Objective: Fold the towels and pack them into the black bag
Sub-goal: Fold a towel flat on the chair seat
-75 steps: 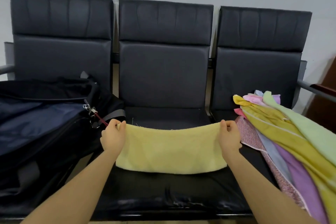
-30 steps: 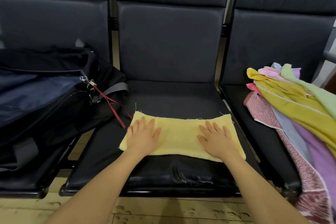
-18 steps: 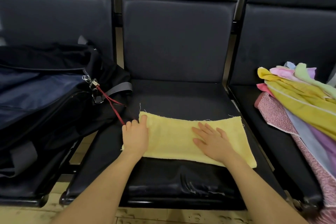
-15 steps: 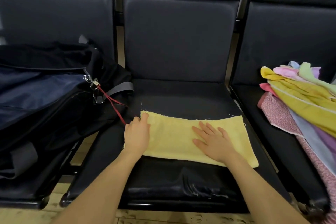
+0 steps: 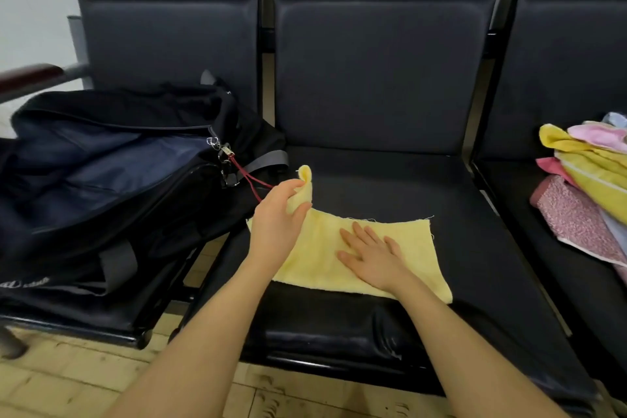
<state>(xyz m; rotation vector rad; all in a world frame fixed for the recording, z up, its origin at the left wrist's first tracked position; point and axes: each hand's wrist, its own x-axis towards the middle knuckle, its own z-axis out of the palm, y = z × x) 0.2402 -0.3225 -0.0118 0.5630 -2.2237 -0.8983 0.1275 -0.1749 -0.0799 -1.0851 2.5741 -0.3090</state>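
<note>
Middle seat (image 5: 390, 180): bare behind yellow towel (image 5: 407, 248) | left: black bag (image 5: 101, 180) crowds edge | right: towel pile (image 5: 583, 180) blocks.

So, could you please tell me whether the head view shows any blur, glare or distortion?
Head view: wide-angle bending tilts the seat backs outward; glare glints on the seat's front edge; the left hand and yellow towel look sharp; the towel pile is cropped.

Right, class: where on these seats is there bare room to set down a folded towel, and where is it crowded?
The middle seat is bare behind the yellow towel, up to the backrest, and in a strip to its right. The left seat is filled by the black bag; the right seat holds the towel pile. The left hand and right hand occupy the towel.
</note>
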